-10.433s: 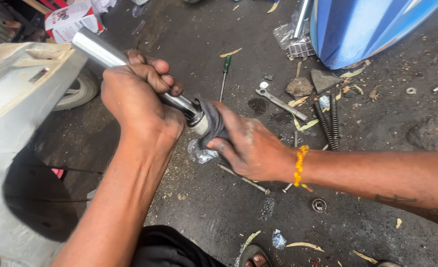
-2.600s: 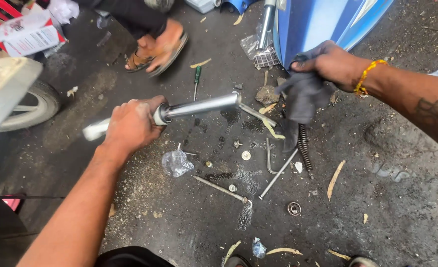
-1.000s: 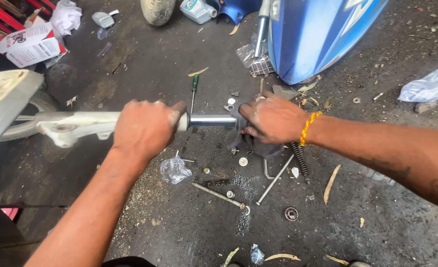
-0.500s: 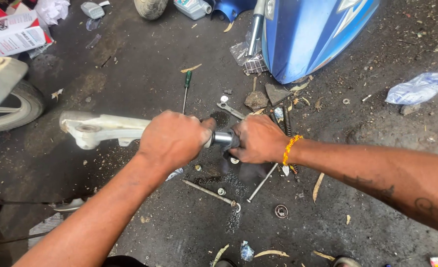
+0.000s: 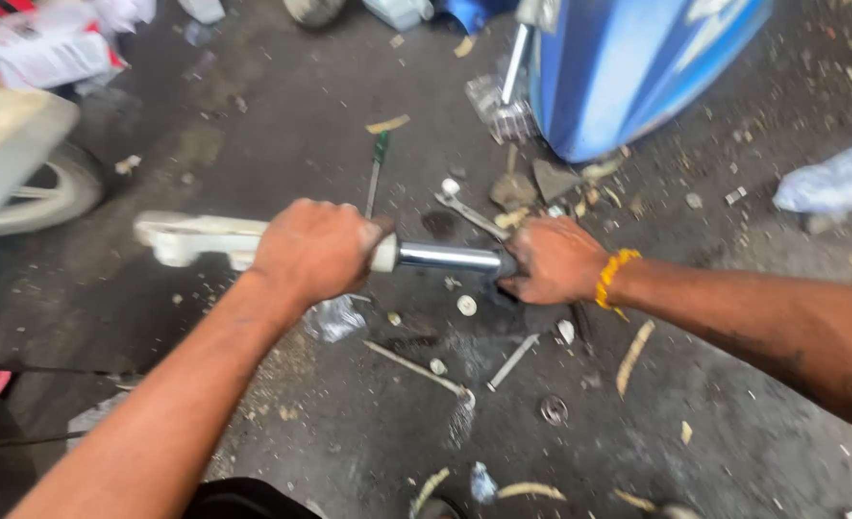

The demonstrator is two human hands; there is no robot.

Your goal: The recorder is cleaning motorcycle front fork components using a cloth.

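Note:
I hold a metal fork leg [image 5: 445,257] level above the oily floor, with a pale cast lower part [image 5: 190,237] on the left and a shiny chrome tube in the middle. My left hand [image 5: 315,252] is clenched around the joint between the pale casting and the chrome tube. My right hand [image 5: 553,259], with a yellow bead bracelet at the wrist, grips the tube's right end; a dark rag seems pressed under its fingers, mostly hidden.
A blue scooter body [image 5: 637,67] stands at the upper right. On the floor lie a green-handled screwdriver [image 5: 376,168], a wrench [image 5: 469,213], thin rods [image 5: 416,368], washers, a crumpled plastic wrap [image 5: 333,319] and a plastic bag [image 5: 834,181]. A wheel [image 5: 37,192] sits at the left.
The fork leg went from raised and tilted to level and lower. My right hand came back from the scooter and closed on the tube's right end. The chrome tube is shorter than one second ago.

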